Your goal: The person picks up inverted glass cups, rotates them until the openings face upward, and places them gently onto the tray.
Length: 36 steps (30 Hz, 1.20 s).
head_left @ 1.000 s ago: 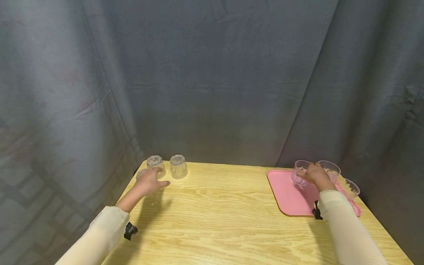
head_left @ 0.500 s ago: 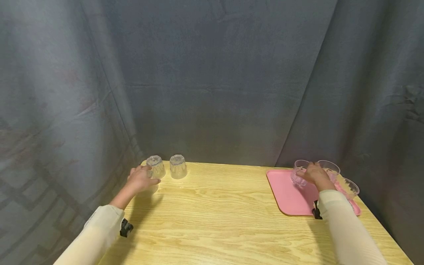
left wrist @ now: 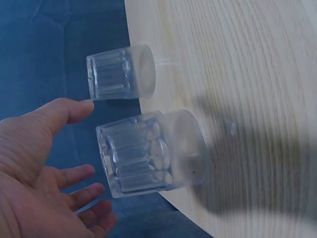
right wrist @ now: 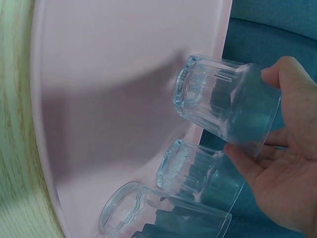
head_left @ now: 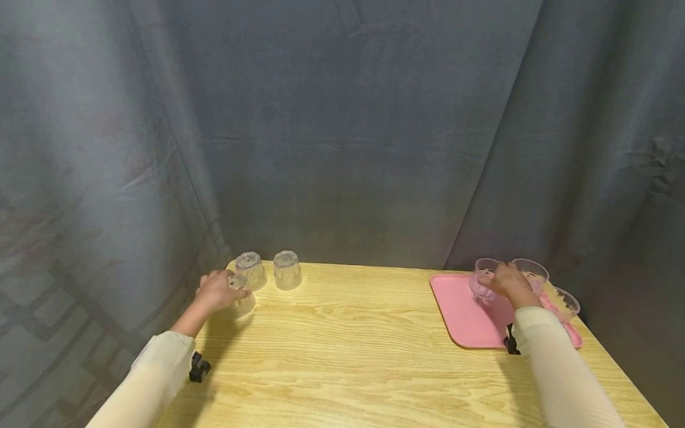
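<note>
At the table's left end my left hand point(head_left: 215, 291) reaches over an upside-down clear glass point(head_left: 242, 304). In the left wrist view the thumb and fingers are spread apart around the base end of that glass point(left wrist: 153, 153), without a grip on it. Two more upside-down glasses, a nearer one point(head_left: 251, 272) and another to its right point(head_left: 288, 270), stand behind. On the right, my right hand point(head_left: 511, 282) holds an upright clear glass point(right wrist: 225, 101) near its rim, thumb and fingers on opposite sides. Its base is at the pink tray point(right wrist: 114, 44); I cannot tell whether it touches.
Two other upright glasses, one at the back point(head_left: 532, 274) and one at the right edge point(head_left: 564, 304), stand on the tray beside my right hand. The wooden table point(head_left: 342, 351) spans between both hands. A grey curtain point(head_left: 332, 148) hangs right behind the table's back edge.
My left hand has moved left and slightly down, from beside the back glass to over the front left glass. The right hand and its glass have stayed in place.
</note>
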Motion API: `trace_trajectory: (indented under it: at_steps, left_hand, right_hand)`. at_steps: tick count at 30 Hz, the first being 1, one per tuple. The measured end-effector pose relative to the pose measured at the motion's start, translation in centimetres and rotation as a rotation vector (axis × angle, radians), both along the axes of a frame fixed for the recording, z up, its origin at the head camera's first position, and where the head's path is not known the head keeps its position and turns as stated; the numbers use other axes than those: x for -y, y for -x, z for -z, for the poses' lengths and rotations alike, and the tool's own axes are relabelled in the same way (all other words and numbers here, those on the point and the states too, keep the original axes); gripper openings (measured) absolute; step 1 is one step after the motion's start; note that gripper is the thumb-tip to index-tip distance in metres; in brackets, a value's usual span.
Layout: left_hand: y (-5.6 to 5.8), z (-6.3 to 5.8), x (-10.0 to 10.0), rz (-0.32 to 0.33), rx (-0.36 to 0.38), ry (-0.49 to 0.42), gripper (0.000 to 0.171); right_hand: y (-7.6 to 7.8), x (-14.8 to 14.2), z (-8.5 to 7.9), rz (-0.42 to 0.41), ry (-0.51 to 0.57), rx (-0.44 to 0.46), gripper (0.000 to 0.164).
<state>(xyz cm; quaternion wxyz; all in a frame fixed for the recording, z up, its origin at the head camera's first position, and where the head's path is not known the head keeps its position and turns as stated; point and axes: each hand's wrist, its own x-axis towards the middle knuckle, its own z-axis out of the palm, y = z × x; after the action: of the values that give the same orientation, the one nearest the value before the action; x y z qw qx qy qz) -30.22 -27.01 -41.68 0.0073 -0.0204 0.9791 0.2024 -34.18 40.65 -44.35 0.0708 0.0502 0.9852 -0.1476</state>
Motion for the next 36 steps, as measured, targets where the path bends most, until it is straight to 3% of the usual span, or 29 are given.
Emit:
trace_trajectory:
  at_steps: [9,25,36]
  left_hand:
    - [0.4,0.9,1.0,-0.012,-0.001,-0.002,0.080]
    - [1.2,1.8,1.8,-0.046,0.061,-0.055,0.088]
    - [2.1,2.4,2.0,-0.006,0.054,-0.042,0.087]
  right_hand:
    - [-0.1,0.0,0.1,0.006,-0.006,-0.010,0.098]
    - [-0.3,0.2,-0.2,0.018,-0.015,-0.009,0.096]
    - [-0.3,0.3,0.0,0.020,-0.015,-0.007,0.098]
